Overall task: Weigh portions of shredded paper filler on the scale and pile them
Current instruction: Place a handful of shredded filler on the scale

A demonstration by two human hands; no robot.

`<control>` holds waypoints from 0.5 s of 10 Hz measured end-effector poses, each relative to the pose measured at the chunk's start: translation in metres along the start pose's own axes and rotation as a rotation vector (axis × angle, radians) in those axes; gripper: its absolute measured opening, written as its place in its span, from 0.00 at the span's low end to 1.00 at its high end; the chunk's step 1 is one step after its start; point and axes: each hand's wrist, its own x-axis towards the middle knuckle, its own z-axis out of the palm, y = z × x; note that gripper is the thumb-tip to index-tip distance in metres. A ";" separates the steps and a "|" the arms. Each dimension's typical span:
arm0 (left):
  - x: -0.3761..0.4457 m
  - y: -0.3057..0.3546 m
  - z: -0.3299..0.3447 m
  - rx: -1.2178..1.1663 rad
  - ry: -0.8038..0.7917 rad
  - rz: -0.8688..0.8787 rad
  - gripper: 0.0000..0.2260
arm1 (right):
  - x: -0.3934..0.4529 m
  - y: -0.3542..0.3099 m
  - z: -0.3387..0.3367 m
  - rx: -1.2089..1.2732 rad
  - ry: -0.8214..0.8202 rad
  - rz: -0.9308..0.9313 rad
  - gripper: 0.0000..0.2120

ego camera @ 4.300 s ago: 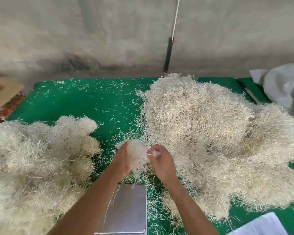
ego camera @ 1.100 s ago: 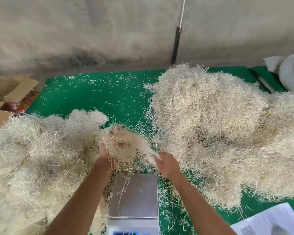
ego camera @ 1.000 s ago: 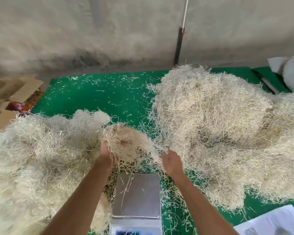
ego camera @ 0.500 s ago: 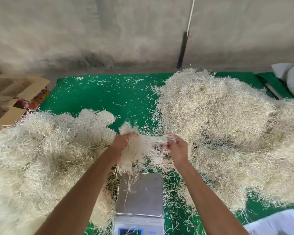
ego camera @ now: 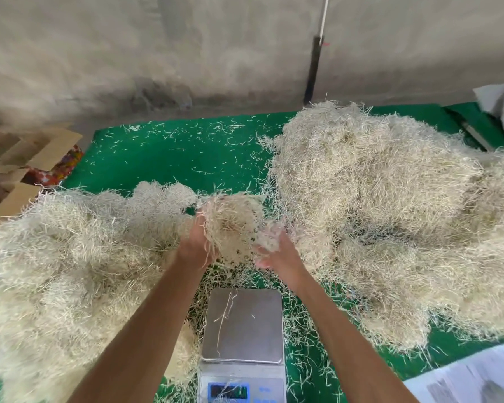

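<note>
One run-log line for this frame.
left hand holds filler clump | right hand holds tuft | scale pan: stray strands only

Two bare forearms, no sleeves; left hand (ego camera: 197, 242) and right hand (ego camera: 277, 257) ungloved, no rings or watch visible

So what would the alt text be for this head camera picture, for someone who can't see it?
Two bare hands, the left hand and right hand, hold a clump of shredded paper filler above a nearly bare metal scale. Big piles of filler lie on the green table on either side.
</note>
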 end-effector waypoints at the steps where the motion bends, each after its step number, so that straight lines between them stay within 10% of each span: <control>1: 0.005 0.011 0.014 -0.156 -0.058 -0.013 0.26 | 0.006 0.009 0.019 -0.158 0.039 0.101 0.17; 4: 0.016 0.040 -0.008 -0.160 0.104 0.039 0.24 | 0.013 0.034 -0.052 0.239 0.632 0.413 0.23; 5: 0.008 0.026 -0.009 -0.255 -0.068 -0.026 0.16 | 0.004 0.011 -0.060 -0.109 0.511 0.331 0.30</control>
